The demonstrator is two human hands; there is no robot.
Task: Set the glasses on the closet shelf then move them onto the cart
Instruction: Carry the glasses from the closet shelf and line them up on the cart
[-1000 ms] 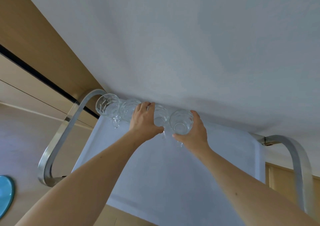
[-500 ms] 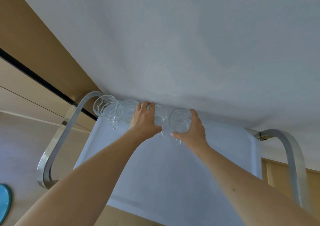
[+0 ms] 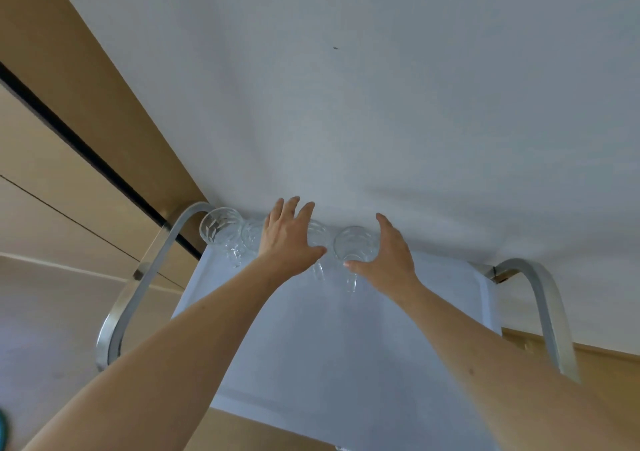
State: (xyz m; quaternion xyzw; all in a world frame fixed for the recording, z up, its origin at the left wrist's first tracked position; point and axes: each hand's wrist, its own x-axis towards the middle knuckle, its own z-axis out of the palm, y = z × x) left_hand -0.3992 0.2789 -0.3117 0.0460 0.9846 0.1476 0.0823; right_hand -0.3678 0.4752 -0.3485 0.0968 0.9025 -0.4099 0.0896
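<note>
Glasses are what I look for, but first the white cart top point(image 3: 346, 346), its steel handles point(image 3: 138, 284) either side. My left hand point(image 3: 287, 239) and right hand point(image 3: 388, 256) hover spread, fingers straight, gripping nothing. Four clear glasses point(image 3: 355, 248) stand in a row at the cart's far edge.
</note>
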